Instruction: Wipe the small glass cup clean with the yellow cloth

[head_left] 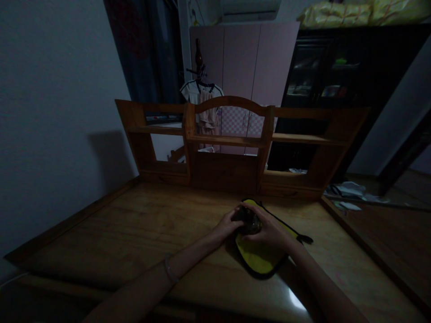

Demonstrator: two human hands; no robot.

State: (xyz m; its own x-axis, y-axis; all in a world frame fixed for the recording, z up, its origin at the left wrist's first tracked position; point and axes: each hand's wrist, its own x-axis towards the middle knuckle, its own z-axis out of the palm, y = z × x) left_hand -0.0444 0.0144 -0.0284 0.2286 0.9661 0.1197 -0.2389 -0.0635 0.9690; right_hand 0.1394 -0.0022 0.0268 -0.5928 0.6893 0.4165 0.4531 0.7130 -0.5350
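Observation:
A small, dark, shiny object (251, 222) is held between my two hands; it is too dim to tell its kind. My left hand (227, 225), below a bangle on the wrist (170, 269), has its fingers closed around the object's left side. From the right, my right hand (272, 229) curves over it with thumb and fingers. Beneath both hands lies a yellow piece with a black border (261, 260), flat on the wooden tabletop (151, 224). A black tab or loop (305, 239) sticks out at its right end.
Along the far side of the tabletop stands a wooden shelf unit (225, 142) with open compartments. A wall (60, 112) borders the left. Behind are a pink wardrobe (240, 67), hanging clothes (205, 103) and a dark cabinet (363, 80). Papers (350, 190) lie beyond the right edge.

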